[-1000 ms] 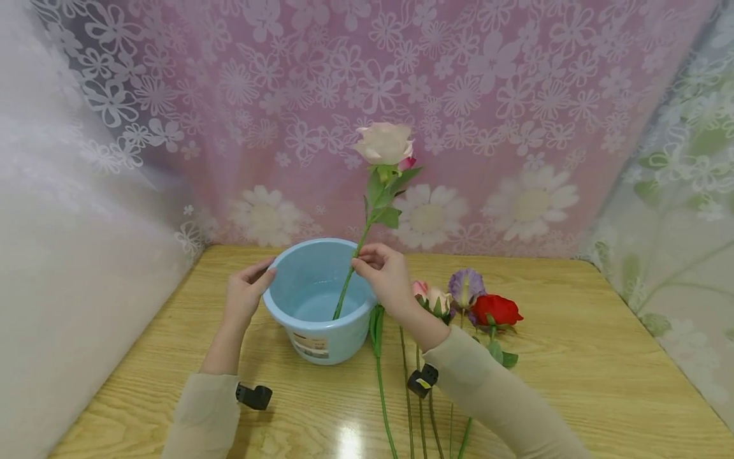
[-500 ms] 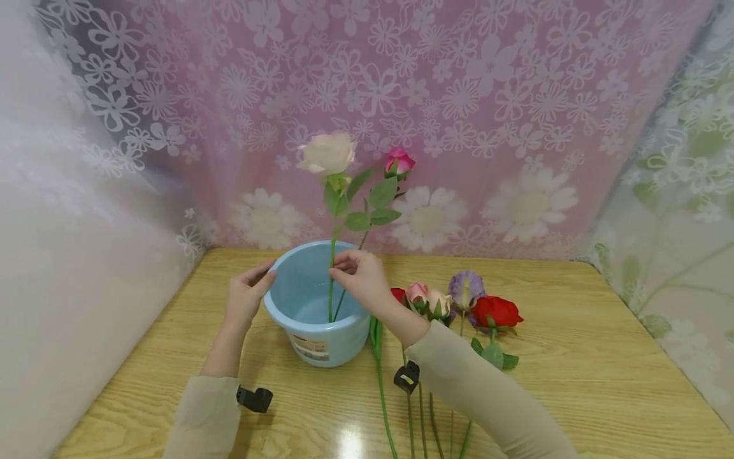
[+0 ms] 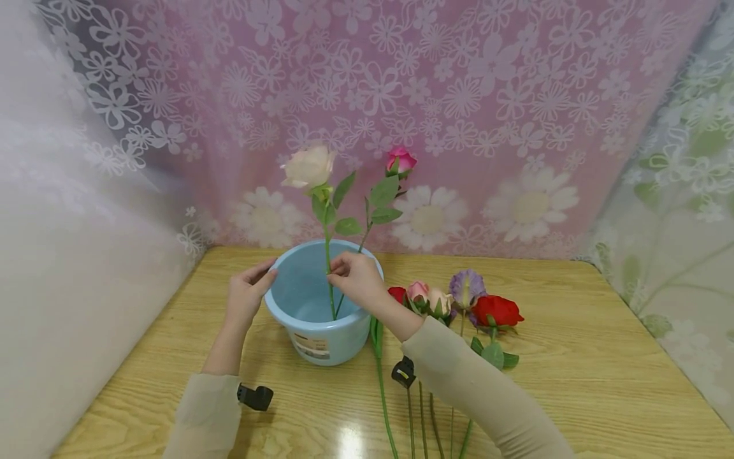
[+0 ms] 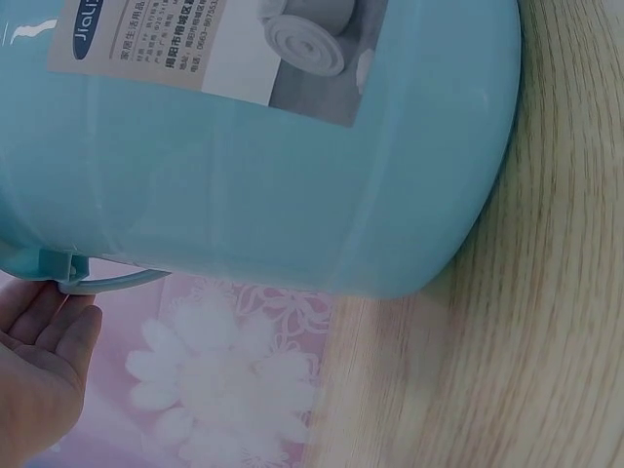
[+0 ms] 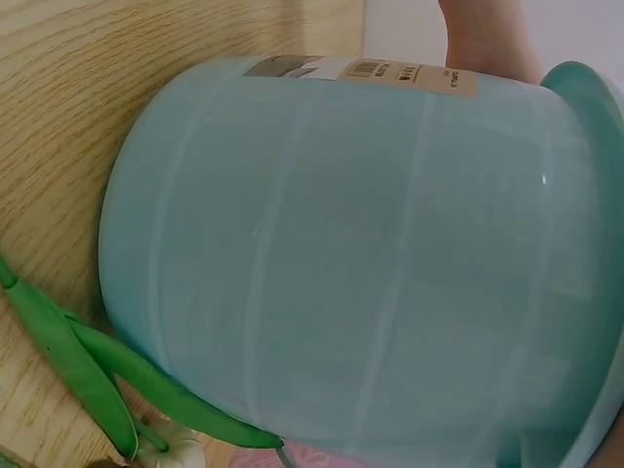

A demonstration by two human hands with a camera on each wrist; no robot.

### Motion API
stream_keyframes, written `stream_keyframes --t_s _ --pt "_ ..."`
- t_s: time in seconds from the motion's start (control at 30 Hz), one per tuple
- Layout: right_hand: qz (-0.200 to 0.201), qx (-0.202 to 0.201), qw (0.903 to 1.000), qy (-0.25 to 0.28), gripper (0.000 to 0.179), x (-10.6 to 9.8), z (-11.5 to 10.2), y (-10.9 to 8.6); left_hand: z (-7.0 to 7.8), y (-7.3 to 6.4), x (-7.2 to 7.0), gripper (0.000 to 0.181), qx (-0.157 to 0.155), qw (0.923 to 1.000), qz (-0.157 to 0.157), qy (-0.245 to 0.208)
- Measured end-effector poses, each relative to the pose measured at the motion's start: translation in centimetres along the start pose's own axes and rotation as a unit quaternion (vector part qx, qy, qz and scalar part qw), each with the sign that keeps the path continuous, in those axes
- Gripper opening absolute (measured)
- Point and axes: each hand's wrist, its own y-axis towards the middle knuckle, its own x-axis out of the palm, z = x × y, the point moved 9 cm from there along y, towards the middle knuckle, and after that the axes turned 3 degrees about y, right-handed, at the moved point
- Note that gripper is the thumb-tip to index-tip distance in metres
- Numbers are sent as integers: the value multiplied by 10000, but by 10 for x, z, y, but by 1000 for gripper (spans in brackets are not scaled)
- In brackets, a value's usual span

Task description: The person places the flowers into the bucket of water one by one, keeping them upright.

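Note:
A light blue plastic bucket (image 3: 335, 344) with a paper label (image 4: 224, 49) stands upright on the table. At its left rim my left hand (image 3: 246, 293) grips the edge, thumb on top; in the left wrist view the fingers of that hand (image 4: 44, 361) lie by the rim and handle (image 4: 117, 283). My right hand (image 3: 358, 278), over the bucket's right side, pinches the green stem of a white rose (image 3: 309, 166), whose lower end is inside the bucket. Behind it a pink rose (image 3: 401, 161) leans right in the same bucket.
Right of the bucket lie several flowers with long stems: a red rose (image 3: 496, 310), a purple iris-like flower (image 3: 466, 287), a pink bud (image 3: 418, 291) and a cream one (image 3: 439, 302). Green leaves (image 5: 73, 361) lie close against the bucket's side. Patterned curtains (image 3: 487, 115) hang behind the wooden table (image 3: 573, 370).
The right hand has carried the white rose left and lowered it a little, its head tipping left. The pink rose behind it now shows fully. The left hand has stayed on the rim.

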Motion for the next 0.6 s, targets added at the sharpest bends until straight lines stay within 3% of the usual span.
stream_keyframes --t_s 0.2,0.6 --pt "-228 106 9990 -381 8 5 1 1 0 0 0 37 36 10000 -12 -31" --pt "-458 217 9974 -508 7 7 3 2 -2 0 0 37 -14 10000 -1 -3"
